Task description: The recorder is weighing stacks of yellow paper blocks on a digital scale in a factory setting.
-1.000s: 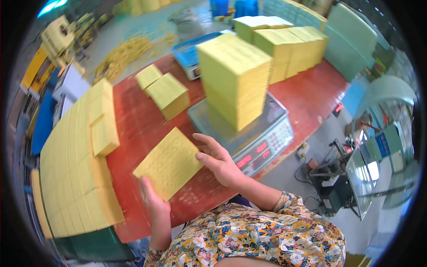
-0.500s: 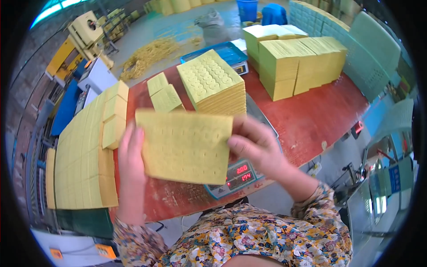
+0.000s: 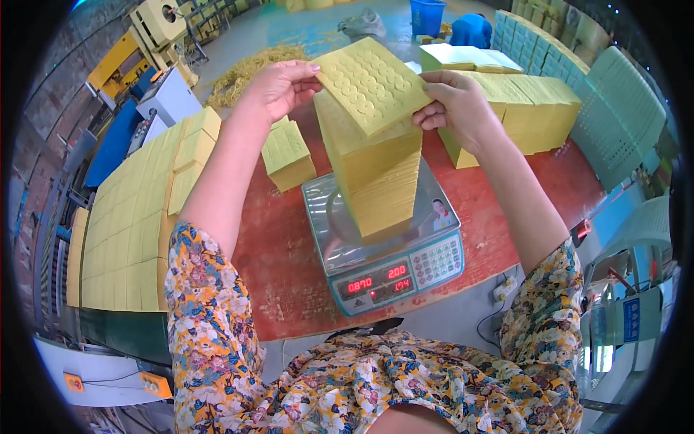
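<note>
Sheet (image 3: 372, 83) now higher, both arms outstretched.

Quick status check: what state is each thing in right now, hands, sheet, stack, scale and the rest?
Left hand: raised, gripping the sheet's left edge.
Right hand: raised, gripping its right edge.
Yellow embossed square sheet: held tilted above the stack; contact unclear.
Tall yellow sheet stack: standing on the scale pan.
Grey electronic scale: switched on, red digits lit.
Small yellow stack: resting on the red table.
</note>
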{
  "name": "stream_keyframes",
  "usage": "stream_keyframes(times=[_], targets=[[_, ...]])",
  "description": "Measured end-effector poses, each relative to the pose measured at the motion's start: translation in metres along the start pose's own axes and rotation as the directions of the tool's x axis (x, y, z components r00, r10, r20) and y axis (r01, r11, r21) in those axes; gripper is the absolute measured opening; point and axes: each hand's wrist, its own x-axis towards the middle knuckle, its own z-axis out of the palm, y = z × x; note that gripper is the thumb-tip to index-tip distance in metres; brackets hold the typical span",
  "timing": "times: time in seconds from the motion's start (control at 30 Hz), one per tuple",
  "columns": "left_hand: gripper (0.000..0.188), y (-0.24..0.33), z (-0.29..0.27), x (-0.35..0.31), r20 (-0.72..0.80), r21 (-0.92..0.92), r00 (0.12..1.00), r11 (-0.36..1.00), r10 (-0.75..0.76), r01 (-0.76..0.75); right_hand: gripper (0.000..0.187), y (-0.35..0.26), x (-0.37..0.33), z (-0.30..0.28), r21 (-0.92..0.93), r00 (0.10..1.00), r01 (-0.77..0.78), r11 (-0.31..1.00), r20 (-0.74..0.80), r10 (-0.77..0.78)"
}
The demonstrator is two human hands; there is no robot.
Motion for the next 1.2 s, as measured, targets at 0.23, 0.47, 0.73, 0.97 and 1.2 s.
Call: stream_keyframes(times=[0.23, 0.47, 0.73, 0.97, 1.2], targets=[[0.014, -0.01, -0.002, 0.01, -0.105, 0.047, 0.991, 0.995, -0.081, 0.086, 0.033, -0.001, -0.006, -0.003, -0.139, 0.998, -0.028, 0.99, 0.043, 0.034], [0.013, -0.023, -0.002, 0.008, -0.174, 0.157, 0.979, 0.979, -0.102, 0.13, 0.032, 0.007, -0.008, 0.001, -0.139, 0.994, -0.09, 0.986, 0.051, 0.098], [0.012, -0.024, -0.003, 0.002, -0.208, 0.145, 0.975, 0.984, -0.075, 0.107, 0.032, 0.007, -0.013, 0.003, -0.217, 0.997, -0.045, 0.975, 0.045, 0.056], [0.01, -0.03, 0.001, -0.002, -0.248, 0.198, 0.968, 0.976, -0.04, 0.091, 0.026, 0.008, -0.017, 0.005, -0.282, 0.999, -0.023, 0.959, 0.033, 0.033], [0.01, -0.034, 0.0, -0.003, -0.282, 0.164, 0.959, 0.984, -0.025, 0.074, 0.024, 0.016, -0.012, 0.001, -0.288, 0.997, 0.004, 0.958, 0.081, 0.02]])
